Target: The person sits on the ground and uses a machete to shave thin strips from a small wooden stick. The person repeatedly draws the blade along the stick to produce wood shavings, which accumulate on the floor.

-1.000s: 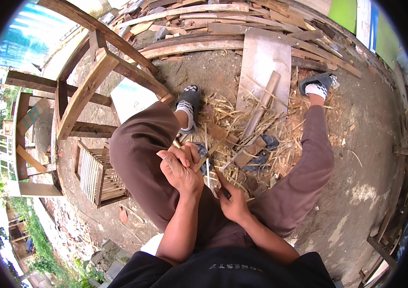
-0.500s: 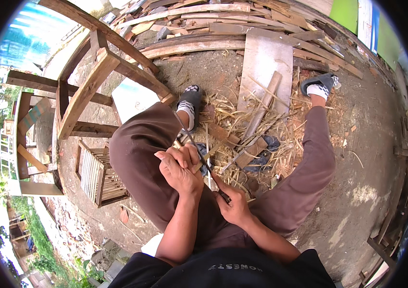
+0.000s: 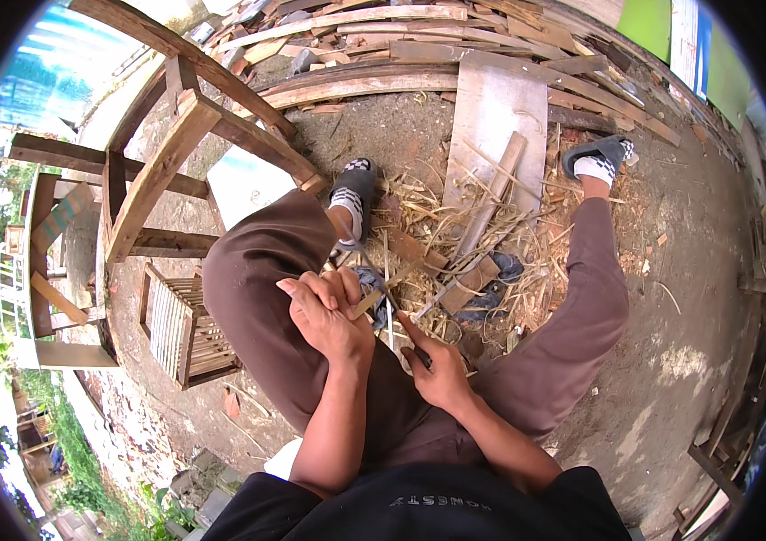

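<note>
My left hand [image 3: 336, 316] is closed on a thin pale strip of wood or bamboo [image 3: 366, 303], whose short end pokes out beside the fingers. My right hand [image 3: 441, 371] grips the dark handle of a long, narrow knife [image 3: 389, 293], index finger stretched along it. The blade slants up and left, just past my left fingers and close to the strip; its far end is blurred. Both hands are over my lap, beside my left knee. How far the strip runs inside my left hand is hidden.
Curled shavings [image 3: 423, 207] litter the ground between my feet, around a narrow board [image 3: 491, 198] and a flat pale sheet [image 3: 482, 108]. A wooden frame [image 3: 162, 185] stands at left, near a slatted wooden piece [image 3: 180, 326]. Stacked planks [image 3: 356, 87] lie at the far side.
The knife has shifted slightly, with its blade now lower and blurred near the tip. My left hand has moved a little left and down, still holding the strip.
</note>
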